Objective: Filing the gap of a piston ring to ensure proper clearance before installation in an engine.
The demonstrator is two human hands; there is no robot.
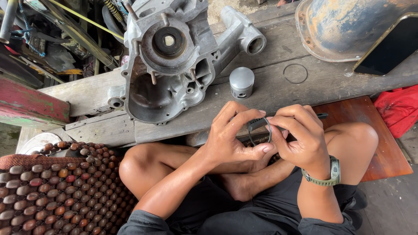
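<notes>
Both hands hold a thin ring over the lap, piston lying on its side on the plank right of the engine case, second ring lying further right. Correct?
Nearly. The head view shows the piston standing upright on the plank, crown up, not on its side. The rest holds: left hand and right hand hold the thin ring; engine case left, second ring right.

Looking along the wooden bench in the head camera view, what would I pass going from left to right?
Grey engine casing → small silver piston → thin metal ring lying flat → rusty, blue-stained metal tub → dark flat screen leaning at the far right.
</notes>
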